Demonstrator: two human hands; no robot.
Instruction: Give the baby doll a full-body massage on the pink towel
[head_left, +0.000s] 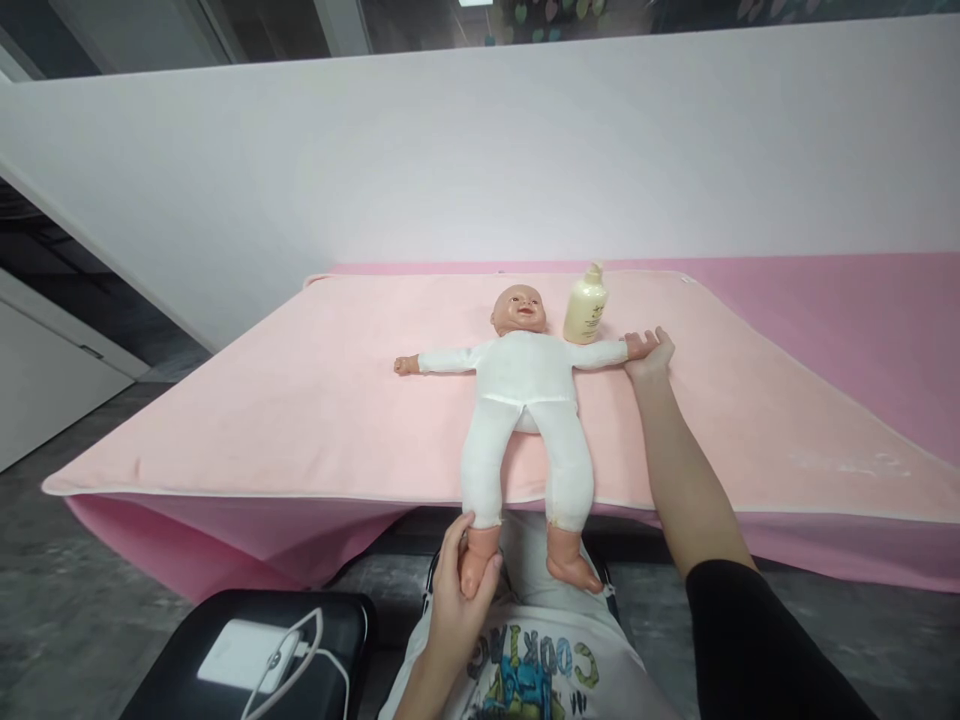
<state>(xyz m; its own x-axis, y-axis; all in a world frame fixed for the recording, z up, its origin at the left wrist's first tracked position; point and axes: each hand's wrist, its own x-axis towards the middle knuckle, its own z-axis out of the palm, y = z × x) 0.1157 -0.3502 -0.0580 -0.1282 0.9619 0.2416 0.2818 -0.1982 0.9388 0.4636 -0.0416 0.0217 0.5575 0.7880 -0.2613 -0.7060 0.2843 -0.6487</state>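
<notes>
A baby doll [525, 370] in a white cloth body lies on its back, arms spread and legs over the near edge of the pink table covering. Below that edge, my left hand [461, 600] is closed around one bare foot [478, 555] of the doll, thumb on one side and fingers on the other. The other foot [570, 560] hangs untouched. At the doll's outstretched arm on the right, my right hand [654, 355] holds its small hand [637, 345], with my fingertips partly spread. A cream pump bottle [586, 308] stands beside the doll's head.
The light pink cloth [337, 400] covers the table, with a darker pink sheet [862, 320] beneath. A white wall [525, 160] rises behind. At lower left, a black stool [337, 625] carries a white power bank [244, 652] and a white cable [289, 690].
</notes>
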